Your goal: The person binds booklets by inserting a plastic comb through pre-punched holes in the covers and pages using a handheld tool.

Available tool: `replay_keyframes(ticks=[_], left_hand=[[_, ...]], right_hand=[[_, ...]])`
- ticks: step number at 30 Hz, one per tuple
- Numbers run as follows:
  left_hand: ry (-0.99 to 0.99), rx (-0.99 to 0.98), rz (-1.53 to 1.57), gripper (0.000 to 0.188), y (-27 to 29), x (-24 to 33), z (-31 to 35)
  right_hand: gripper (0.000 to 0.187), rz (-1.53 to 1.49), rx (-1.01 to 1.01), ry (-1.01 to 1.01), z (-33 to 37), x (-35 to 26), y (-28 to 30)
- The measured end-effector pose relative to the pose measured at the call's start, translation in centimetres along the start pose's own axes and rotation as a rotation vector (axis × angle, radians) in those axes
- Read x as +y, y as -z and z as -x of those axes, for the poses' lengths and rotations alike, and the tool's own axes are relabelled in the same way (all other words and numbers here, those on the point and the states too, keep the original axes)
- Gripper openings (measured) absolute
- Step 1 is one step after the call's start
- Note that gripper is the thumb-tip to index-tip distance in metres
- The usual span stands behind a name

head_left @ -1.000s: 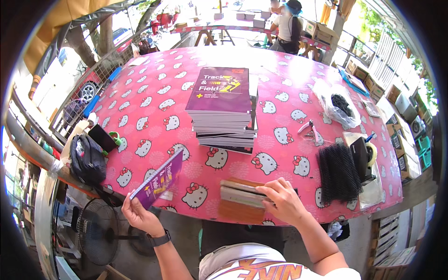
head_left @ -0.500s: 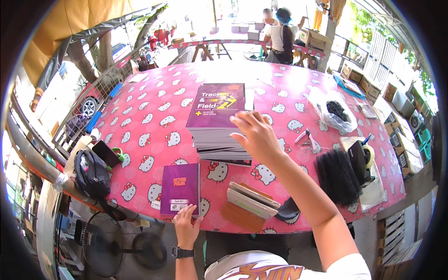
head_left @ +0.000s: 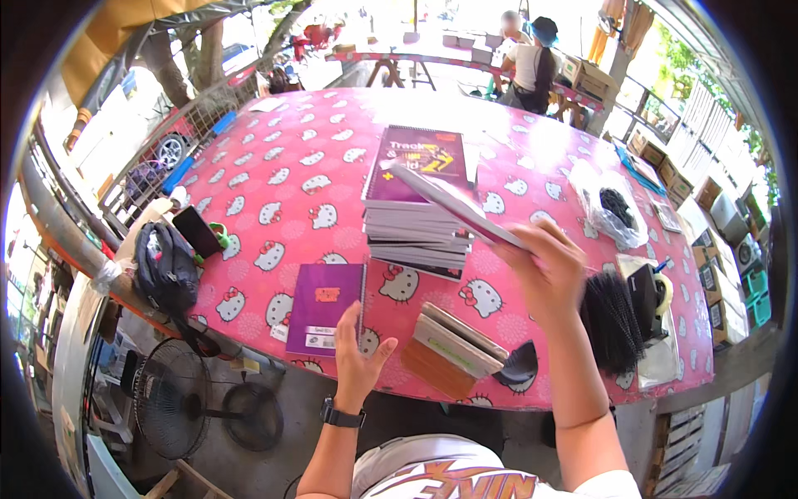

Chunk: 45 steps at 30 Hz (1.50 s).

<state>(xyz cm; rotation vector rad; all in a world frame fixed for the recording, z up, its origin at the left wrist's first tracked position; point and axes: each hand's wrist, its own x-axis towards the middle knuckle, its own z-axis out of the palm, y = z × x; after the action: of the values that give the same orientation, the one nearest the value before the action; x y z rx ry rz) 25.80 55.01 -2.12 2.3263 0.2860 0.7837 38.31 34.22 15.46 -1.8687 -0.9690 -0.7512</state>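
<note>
1. Head view, looking down: a long bench [head_left: 274, 179] covered in a pink cloth printed with white cat faces fills the middle of the scene.
2. A tall stack of thin purple-covered booklets [head_left: 416, 208] stands at the bench's centre, its top cover purple with yellow and white lettering.
3. The right hand [head_left: 544, 274] is raised just right of the stack, its fingers [head_left: 519, 249] pinching one thin purple booklet with a white back [head_left: 453, 204]. That booklet tilts up and left, its far end over the top of the stack.
4. The left hand [head_left: 359, 353] lies at the near edge of the bench, fingers spread and open, wearing a black wristwatch [head_left: 341, 413]. Its fingertips touch the right edge of a single flat purple booklet with a small white label [head_left: 324, 308], which lies flat just left of the hand and in front of the stack.
5. Between the two forearms, a brown-and-white wedge-shaped block [head_left: 453, 349] rests at the bench's front edge.
6. To the right lie a bundle of black fibres [head_left: 611, 320] and a clear plastic bag with dark contents [head_left: 615, 212].
7. At the left edge sits a black bag [head_left: 166, 266]; a black floor fan [head_left: 170, 399] stands below.
8. Two people [head_left: 532, 58] are at the far end.
</note>
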Motion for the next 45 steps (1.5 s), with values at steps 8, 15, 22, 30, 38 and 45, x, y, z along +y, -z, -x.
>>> replay_keyframes(ticks=[8, 15, 22, 30, 38, 45], left_hand=[[-0.081, -0.032, 1.385, 0.031, -2.0, 5.8, -5.6], [-0.103, -0.39, 0.792, 0.021, -2.2, 5.5, -6.7], [0.037, -0.355, 0.771, 0.021, -2.8, 2.9, -6.3], [0.123, -0.334, 0.547, 0.026, -4.5, -1.9, -4.1], [0.204, -0.215, 1.103, 0.07, -5.3, 0.4, -2.0], [0.078, -0.053, -0.263, 0.062, -3.4, -3.6, -2.0]], right_hand=[[0.016, -0.721, 0.202, -0.241, 11.8, -0.1, 3.6], [0.016, -0.105, 0.034, -0.67, 20.8, 2.4, 4.0], [0.019, 0.057, -0.061, -0.419, 18.5, 1.9, 3.2], [0.029, -0.087, -0.277, -0.686, 21.4, 2.5, 1.4], [0.043, -0.361, -0.277, -0.867, 20.9, 4.0, -2.6], [0.056, 0.356, -0.516, -0.523, 19.8, 5.7, 2.1]])
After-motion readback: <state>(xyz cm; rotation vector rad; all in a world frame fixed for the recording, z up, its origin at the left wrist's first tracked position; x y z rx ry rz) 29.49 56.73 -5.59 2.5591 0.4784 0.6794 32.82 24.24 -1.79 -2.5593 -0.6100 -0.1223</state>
